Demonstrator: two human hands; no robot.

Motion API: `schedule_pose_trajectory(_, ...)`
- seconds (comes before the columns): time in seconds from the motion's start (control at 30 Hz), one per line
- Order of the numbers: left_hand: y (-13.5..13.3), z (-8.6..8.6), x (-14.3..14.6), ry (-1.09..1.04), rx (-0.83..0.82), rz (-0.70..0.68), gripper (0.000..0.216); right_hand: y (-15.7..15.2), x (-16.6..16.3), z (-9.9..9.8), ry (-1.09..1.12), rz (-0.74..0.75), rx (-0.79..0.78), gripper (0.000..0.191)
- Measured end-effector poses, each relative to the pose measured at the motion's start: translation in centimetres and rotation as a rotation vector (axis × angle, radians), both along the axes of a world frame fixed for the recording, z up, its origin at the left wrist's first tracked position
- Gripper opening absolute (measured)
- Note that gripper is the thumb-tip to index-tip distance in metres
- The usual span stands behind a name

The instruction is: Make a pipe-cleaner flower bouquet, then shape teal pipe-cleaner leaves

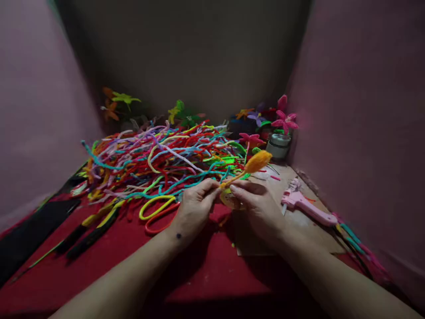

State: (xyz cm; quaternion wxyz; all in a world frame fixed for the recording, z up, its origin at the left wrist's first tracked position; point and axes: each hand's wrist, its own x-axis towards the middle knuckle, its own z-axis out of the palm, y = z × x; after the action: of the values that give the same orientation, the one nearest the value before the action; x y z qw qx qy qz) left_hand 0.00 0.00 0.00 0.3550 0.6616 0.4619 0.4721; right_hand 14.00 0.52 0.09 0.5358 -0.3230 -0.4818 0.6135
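My left hand and my right hand meet over a red cloth, both pinching a yellow-orange pipe-cleaner piece. Its fuzzy petal-shaped end sticks up and to the right above my right fingers. A small yellow coil sits between the two thumbs. Just behind the hands lies a big tangle of coloured pipe cleaners.
A pink glue gun rests on a cardboard sheet at the right. Finished pipe-cleaner flowers and a small jar stand at the back. Dark strips lie at the left. Pink walls close in on both sides.
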Motion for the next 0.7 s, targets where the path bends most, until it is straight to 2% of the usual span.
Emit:
schedule_pose_trajectory(0.13, 0.2, -0.1, -0.3, 0.035, 0.012, 0.006, 0.016, 0.2, 0.6, -0.1, -0.034, 0.032, 0.026, 0.007)
schedule_pose_trajectory(0.33, 0.1, -0.4, -0.6, 0.123, 0.067, 0.014, 0.016, 0.7, 0.9, -0.5, -0.037, 0.221, 0.023, 0.009)
schedule_pose_trajectory(0.47, -0.1, -0.6, -0.5, 0.177, 0.119, 0.023, 0.016, 0.8, 0.7, -0.4, -0.073, 0.183, 0.044, 0.005)
schedule_pose_trajectory(0.5, -0.1, -0.5, -0.5, 0.163, 0.095, 0.014, 0.016, 0.8, 0.7, -0.4, -0.073, 0.143, 0.042, 0.003)
schedule_pose_trajectory(0.57, -0.1, -0.1, -0.4, 0.073, -0.057, -0.04, 0.017, 0.8, 0.6, -0.4, -0.045, 0.062, 0.022, 0.002)
schedule_pose_trajectory(0.7, 0.0, 0.9, -0.6, -0.26, -0.447, -0.297, 0.019, 0.9, 0.4, -0.5, 0.066, 0.031, -0.024, 0.012)
